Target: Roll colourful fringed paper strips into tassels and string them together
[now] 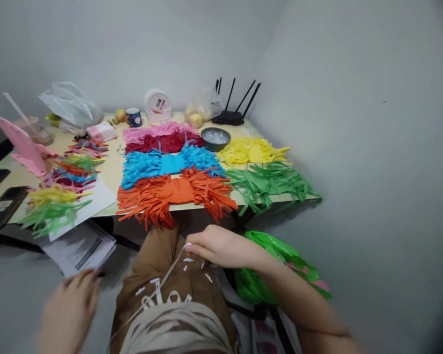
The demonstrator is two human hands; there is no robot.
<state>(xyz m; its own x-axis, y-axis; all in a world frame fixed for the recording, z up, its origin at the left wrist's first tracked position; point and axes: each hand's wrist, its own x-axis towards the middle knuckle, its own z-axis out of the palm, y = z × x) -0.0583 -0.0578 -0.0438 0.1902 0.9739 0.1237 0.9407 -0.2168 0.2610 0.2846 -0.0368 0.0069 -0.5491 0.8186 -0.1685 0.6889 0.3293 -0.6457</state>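
Observation:
My right hand [216,246] is over my lap, thumb and fingertips closed on the end of a thin whitish strip [172,268]. The strip slants down to the left, across my brown trousers. My left hand [69,307] is at the lower left, off the lap and smeared by motion. Something small and dark shows at its fingertips; I cannot make out what. A bundle of cream strips [173,327] lies across my lap, with a few loops sticking up at its far edge. Small white scraps [208,278] are scattered on the trousers.
Fringed bundles in orange [180,191], blue [172,163], green [268,183] and yellow [256,153] cover the table. Mixed strips [79,169] lie left, near a phone [8,201]. A bowl [215,138], a mug [134,118] and a router [228,118] stand behind. A green bag [256,285] is at right.

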